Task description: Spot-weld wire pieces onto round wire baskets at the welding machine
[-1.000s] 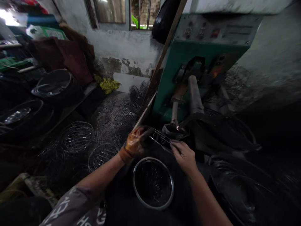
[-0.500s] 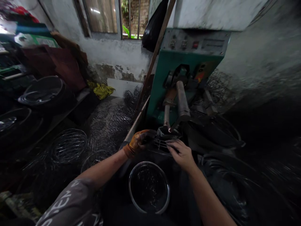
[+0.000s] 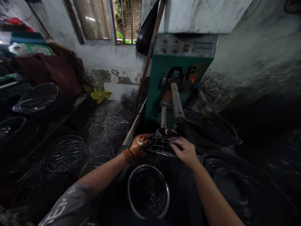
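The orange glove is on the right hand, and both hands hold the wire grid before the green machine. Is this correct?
No: in the head view, the left hand, not the right hand, wears the orange glove. The rest is correct.

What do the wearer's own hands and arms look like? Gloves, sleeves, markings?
Left hand: orange-brown glove, darkened at the fingers, ending at the wrist. Left sleeve: short, grey, with large white lettering. Right hand: bare, no glove. Right sleeve isn't in view.

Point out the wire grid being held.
The grid between the left hand and right hand; the round grids at left are in neither.
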`<action>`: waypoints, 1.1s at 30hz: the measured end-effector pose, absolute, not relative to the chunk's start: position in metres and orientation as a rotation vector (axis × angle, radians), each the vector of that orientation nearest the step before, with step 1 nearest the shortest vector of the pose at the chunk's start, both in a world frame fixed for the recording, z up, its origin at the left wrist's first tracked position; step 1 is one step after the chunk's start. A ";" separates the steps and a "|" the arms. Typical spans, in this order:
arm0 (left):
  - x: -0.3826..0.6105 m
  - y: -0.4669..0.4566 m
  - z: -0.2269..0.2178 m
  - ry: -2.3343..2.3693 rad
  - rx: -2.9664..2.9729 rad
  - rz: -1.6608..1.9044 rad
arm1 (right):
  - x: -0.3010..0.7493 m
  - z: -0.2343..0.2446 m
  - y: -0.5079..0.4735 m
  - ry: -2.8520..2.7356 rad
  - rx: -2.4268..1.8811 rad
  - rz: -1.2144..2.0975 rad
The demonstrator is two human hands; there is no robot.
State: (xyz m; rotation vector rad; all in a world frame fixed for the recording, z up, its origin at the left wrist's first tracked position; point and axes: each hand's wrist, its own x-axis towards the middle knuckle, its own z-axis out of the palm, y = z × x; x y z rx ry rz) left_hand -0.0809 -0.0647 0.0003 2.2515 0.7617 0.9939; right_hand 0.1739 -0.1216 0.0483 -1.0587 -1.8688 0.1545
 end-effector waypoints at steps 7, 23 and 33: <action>-0.060 -0.057 -0.023 0.967 2.737 1.085 | 0.181 0.034 -0.120 -1.841 -1.120 0.173; -0.042 -0.028 -0.050 0.917 2.701 1.067 | 0.201 -0.015 -0.110 -1.681 -1.260 0.216; -0.031 -0.016 -0.043 0.879 2.674 1.074 | 0.211 -0.009 -0.096 -1.669 -1.215 0.164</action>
